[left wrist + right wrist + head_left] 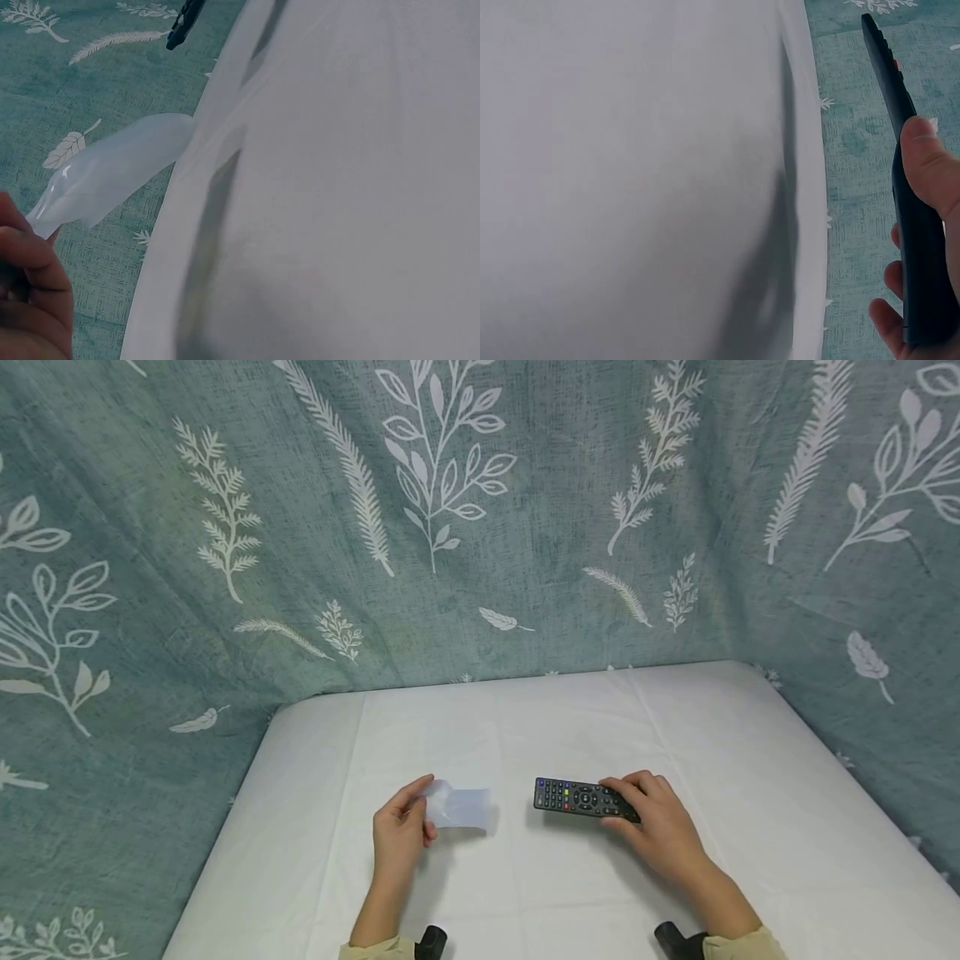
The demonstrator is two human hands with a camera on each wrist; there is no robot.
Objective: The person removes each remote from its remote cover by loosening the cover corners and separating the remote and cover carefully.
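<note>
Between the thumb and fingers of my left hand (400, 831) is one end of a limp, translucent plastic sleeve (463, 808). Its free end points right, held above the white cloth. The left wrist view shows the sleeve (124, 165) bent in an arc away from the fingertips. My right hand (663, 822) grips a black remote control (570, 796) by its right end, buttons facing up, the far end pointing left toward the sleeve. Seen from the right wrist, the remote (917, 240) is edge-on, thumb on one side and fingers on the other. A gap separates remote and sleeve.
A white cloth (517, 877) covers the table, with shadows of both hands on it. Behind and along the sides hangs a green curtain (540, 585) with white leaf prints. Black wrist mounts (431, 942) show at the cuffs.
</note>
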